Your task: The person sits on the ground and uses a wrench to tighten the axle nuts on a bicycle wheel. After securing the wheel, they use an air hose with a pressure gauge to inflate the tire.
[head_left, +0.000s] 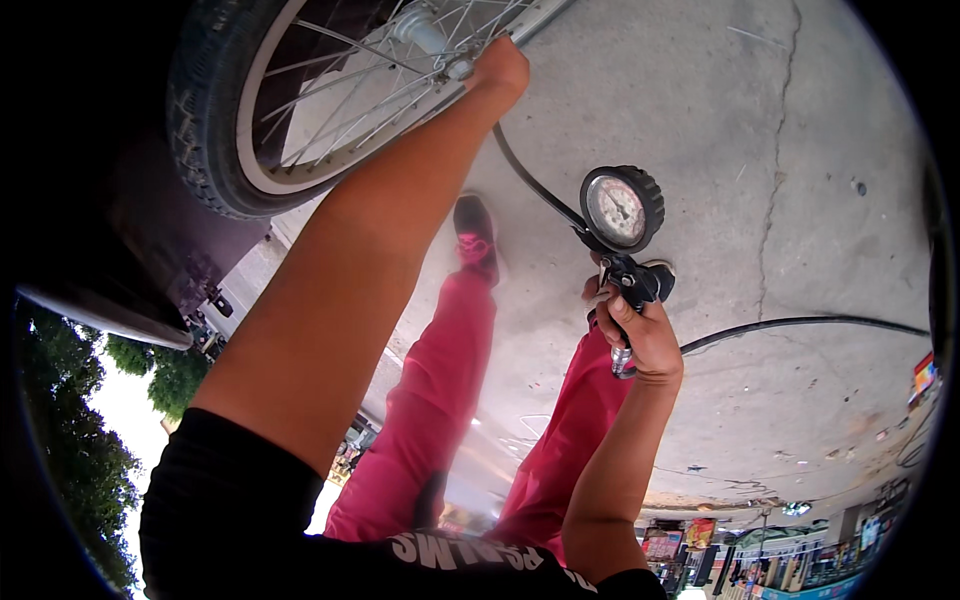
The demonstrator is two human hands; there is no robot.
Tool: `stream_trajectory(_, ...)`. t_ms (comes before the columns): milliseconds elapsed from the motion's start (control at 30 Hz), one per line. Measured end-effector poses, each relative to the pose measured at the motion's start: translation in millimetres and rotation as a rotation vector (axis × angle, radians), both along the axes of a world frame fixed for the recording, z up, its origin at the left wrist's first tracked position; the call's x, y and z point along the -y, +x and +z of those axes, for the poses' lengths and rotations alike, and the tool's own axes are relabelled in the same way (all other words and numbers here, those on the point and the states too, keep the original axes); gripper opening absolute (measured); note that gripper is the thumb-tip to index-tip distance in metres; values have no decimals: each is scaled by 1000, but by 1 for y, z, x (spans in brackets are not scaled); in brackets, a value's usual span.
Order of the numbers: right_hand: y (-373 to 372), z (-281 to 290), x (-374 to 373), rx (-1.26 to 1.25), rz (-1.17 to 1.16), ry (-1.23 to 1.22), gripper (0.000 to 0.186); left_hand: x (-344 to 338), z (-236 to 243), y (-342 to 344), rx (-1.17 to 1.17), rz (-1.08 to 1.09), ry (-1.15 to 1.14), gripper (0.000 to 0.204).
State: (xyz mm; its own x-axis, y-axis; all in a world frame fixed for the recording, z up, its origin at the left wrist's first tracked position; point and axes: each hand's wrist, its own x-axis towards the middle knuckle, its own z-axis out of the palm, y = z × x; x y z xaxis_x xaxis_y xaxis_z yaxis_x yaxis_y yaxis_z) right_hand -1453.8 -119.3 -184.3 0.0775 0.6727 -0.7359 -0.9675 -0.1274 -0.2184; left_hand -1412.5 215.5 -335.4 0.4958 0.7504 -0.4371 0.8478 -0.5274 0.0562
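Note:
My right hand (645, 335) is wrapped round the handle of a tyre inflator (628, 278), its thumb near the black lever body. A round pressure gauge (617, 208) with a black ribbed rim sits on top of the inflator. From there a thin black hose (530, 178) curves up toward my left wrist, where its end is hidden. My left hand (502, 66) reaches to the rim of a spoked wheel (262, 100) with a black tyre. Its fingers are out of sight by the rim and spokes, so I cannot see what they hold.
A second black hose (800, 322) runs from the inflator across the cracked concrete floor (720, 130) to the right. My legs in pink trousers (425, 370) and my dark shoes stand below. A dark panel (165, 215) fills the left side. Stalls with goods (790, 560) appear at lower right.

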Motion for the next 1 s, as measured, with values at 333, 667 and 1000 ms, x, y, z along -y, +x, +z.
stream_trajectory(333,-4,0,-2,2,5,26,39,-1,1,0,9,-21,4,36)
stream_trajectory(667,-7,2,-3,-11,-17,12,42,3,16,4,-24,0,-66,38)
stream_trajectory(1000,-15,3,-3,-3,-4,16,35,2,14,4,-54,-8,-63,37)
